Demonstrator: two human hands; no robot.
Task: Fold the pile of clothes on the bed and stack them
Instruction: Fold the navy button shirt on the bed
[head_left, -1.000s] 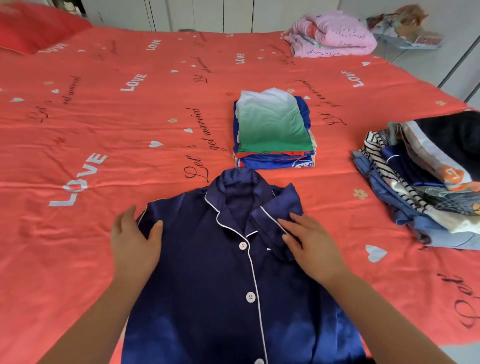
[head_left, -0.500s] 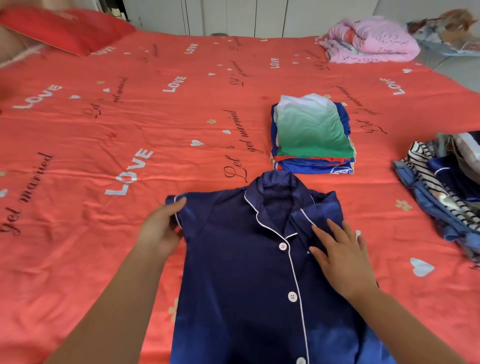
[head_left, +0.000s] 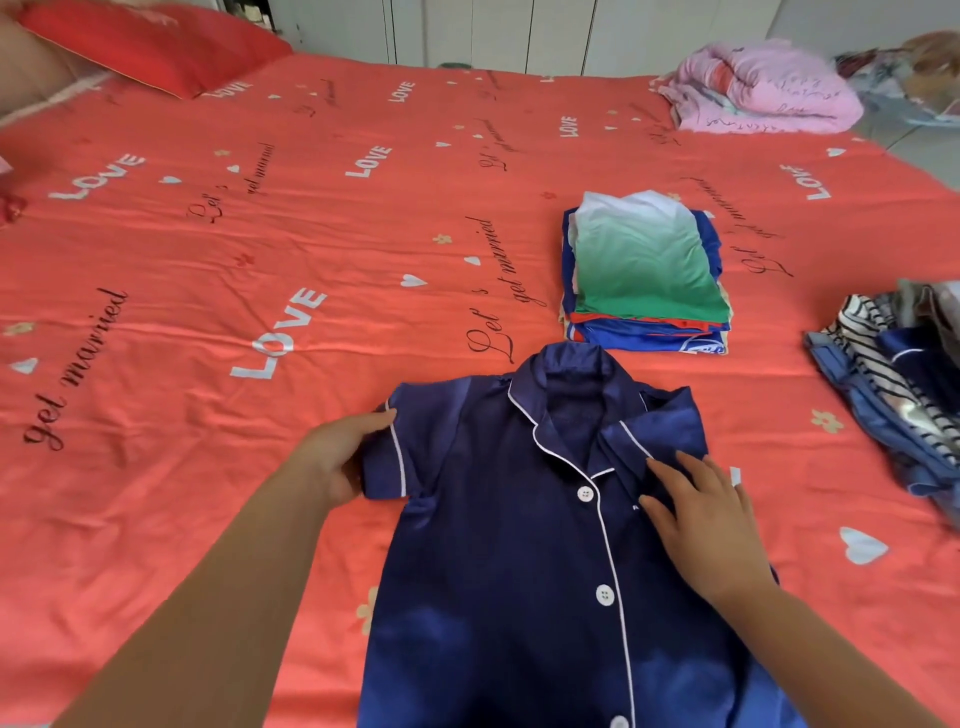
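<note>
A navy satin pyjama shirt (head_left: 498, 561) with white piping and white buttons lies face up on the red bed sheet (head_left: 218, 291), collar away from me. My left hand (head_left: 340, 457) grips the cuff of its left short sleeve, which is spread out to the side. Flat on the right chest, just below the collar, my right hand (head_left: 701, 519) presses with straight fingers. Beyond the collar stands a stack of folded clothes (head_left: 644, 270) with a green-and-white top uppermost. The unfolded pile (head_left: 898, 384), striped and blue garments, lies at the right edge.
A pink bundle of bedding (head_left: 763, 93) sits at the far right corner of the bed. A red pillow (head_left: 150, 44) lies at the far left. White cupboard doors (head_left: 493, 31) run behind the bed. The bed's right edge falls off near the unfolded pile.
My left hand has slid off the shirt's left shoulder to the sleeve cuff and drawn the sleeve outward. The right hand shifted slightly lower on the chest. My view has swung to the left.
</note>
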